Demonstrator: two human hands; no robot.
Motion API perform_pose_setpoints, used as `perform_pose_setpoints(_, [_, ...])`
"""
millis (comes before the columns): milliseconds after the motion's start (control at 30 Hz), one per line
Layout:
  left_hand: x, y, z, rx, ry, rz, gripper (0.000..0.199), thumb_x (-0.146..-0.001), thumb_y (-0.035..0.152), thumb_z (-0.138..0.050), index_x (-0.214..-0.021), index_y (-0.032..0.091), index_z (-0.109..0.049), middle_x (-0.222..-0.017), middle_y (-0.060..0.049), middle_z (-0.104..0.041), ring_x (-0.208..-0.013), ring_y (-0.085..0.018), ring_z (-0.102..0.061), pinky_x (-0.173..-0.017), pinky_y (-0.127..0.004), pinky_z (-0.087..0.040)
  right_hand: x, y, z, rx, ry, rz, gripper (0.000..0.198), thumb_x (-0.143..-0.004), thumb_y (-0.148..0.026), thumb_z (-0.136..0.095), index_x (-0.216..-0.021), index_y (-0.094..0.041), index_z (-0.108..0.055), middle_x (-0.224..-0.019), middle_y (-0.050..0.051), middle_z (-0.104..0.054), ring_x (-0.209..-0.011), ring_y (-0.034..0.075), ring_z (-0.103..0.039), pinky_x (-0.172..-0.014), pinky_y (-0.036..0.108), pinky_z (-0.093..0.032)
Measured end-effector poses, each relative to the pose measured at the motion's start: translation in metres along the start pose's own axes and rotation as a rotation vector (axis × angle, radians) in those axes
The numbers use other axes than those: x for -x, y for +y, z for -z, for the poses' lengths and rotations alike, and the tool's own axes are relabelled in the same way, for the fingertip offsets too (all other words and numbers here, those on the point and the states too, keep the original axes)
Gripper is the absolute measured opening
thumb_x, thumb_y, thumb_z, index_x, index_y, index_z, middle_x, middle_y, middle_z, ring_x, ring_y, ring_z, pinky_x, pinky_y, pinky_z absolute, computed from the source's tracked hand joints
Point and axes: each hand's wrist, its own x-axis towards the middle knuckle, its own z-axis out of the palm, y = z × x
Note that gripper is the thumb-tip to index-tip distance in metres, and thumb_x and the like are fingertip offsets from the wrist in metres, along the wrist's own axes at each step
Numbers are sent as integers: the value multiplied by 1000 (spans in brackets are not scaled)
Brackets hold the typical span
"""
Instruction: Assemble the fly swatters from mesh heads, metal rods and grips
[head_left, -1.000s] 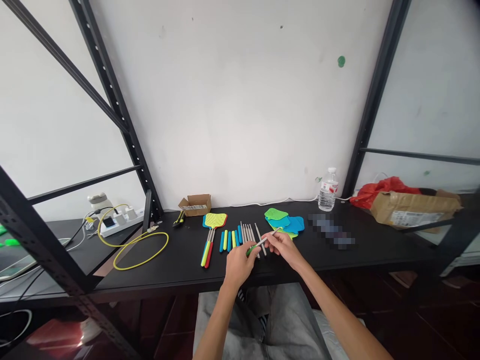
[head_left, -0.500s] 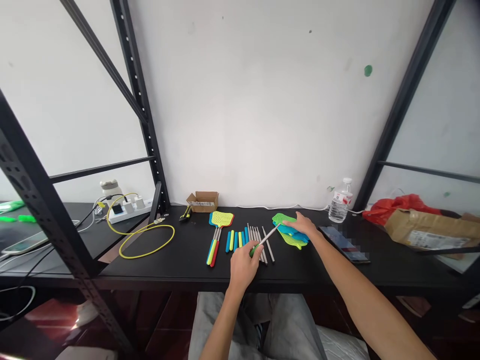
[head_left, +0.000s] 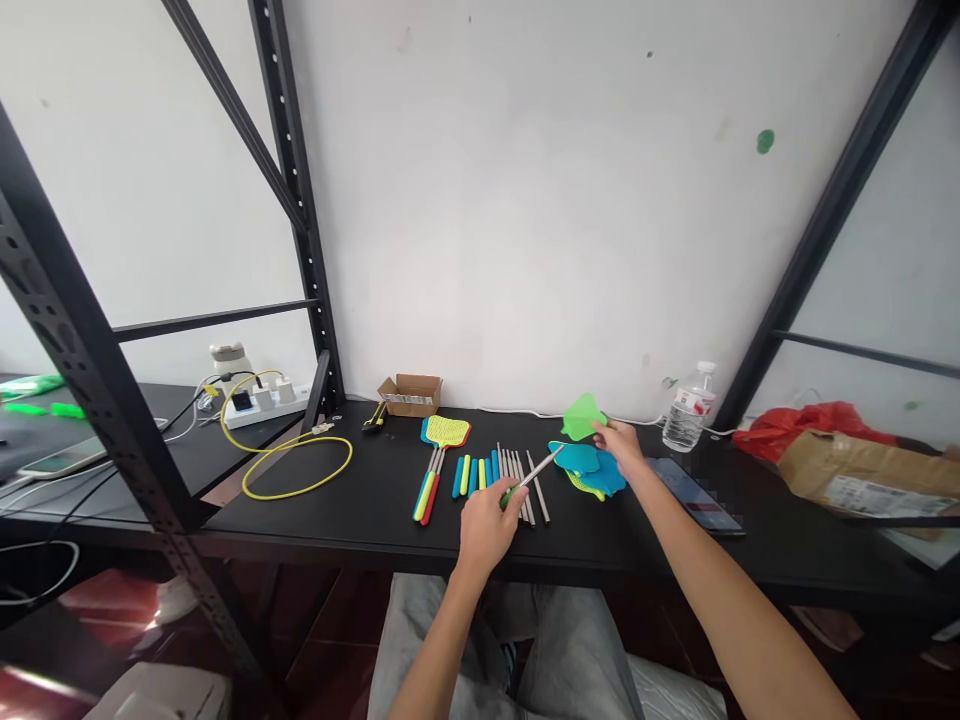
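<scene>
My left hand (head_left: 487,522) is closed around the green handle (head_left: 509,495) of a thin metal rod (head_left: 543,462), which points up and to the right. Pinched at its narrow end by my right hand (head_left: 621,443), a green fly swatter head (head_left: 583,417) is raised above the desk. Below it lies a pile of blue swatter heads (head_left: 577,458) with yellow-green ones partly hidden underneath. Several loose metal rods (head_left: 538,490) and a row of blue and yellow handles (head_left: 466,477) lie by my left hand. Farther left are whole fly swatters (head_left: 446,432) with yellow, red and blue parts.
A small open cardboard box (head_left: 412,396) stands against the wall. On the right are a water bottle (head_left: 688,410), a phone-like device (head_left: 697,495) and a brown package (head_left: 862,475). A looped yellow cable (head_left: 296,497) and a power strip (head_left: 270,408) are on the left, beside shelf posts.
My right hand has taken the green swatter head from the top of the pile and lifted it. My left hand keeps holding the handle with its rod. The view has shifted slightly.
</scene>
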Motion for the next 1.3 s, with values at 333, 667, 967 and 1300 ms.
perform_pose_setpoints(333, [1, -1, -2, -59, -35, -53, 37, -95, 48, -42, -101, 27, -72, -77, -3, -71, -71, -17, -64, -60, -21, -34, 136, -8, 27, -599, 33, -139, 32, -72, -46, -76, -81, -20, -59, -60, -1, -59, -48, 12, -53, -42, 24, -41])
perform_pose_setpoints(667, [1, 5, -1, -81, -96, -80, 44, -97, 49, -36, -100, 25, -73, -75, -5, -70, -70, -17, -63, -58, -22, -34, 143, -6, 30, -625, 90, -103, 31, -75, -48, -72, -80, -21, -56, -59, -2, -57, -48, 12, -51, -44, 25, -41])
perform_pose_setpoints(967, [1, 5, -1, -102, -92, -104, 40, -96, 47, -39, -97, 27, -74, -74, -3, -70, -71, -17, -63, -57, -21, -33, 146, -10, 30, -645, 74, -114, 29, -77, -45, -71, -77, -21, -54, -57, -2, -58, -49, 11, -51, -46, 23, -40])
perform_pose_setpoints(1300, [1, 6, 0, -149, -143, -139, 42, -96, 49, -39, -96, 27, -75, -73, -3, -70, -63, -15, -60, -55, -21, -32, 142, -12, 29, -818, 175, -132, 31, -73, -40, -76, -77, -22, -53, -54, -8, -43, -46, 8, -41, -43, 21, -36])
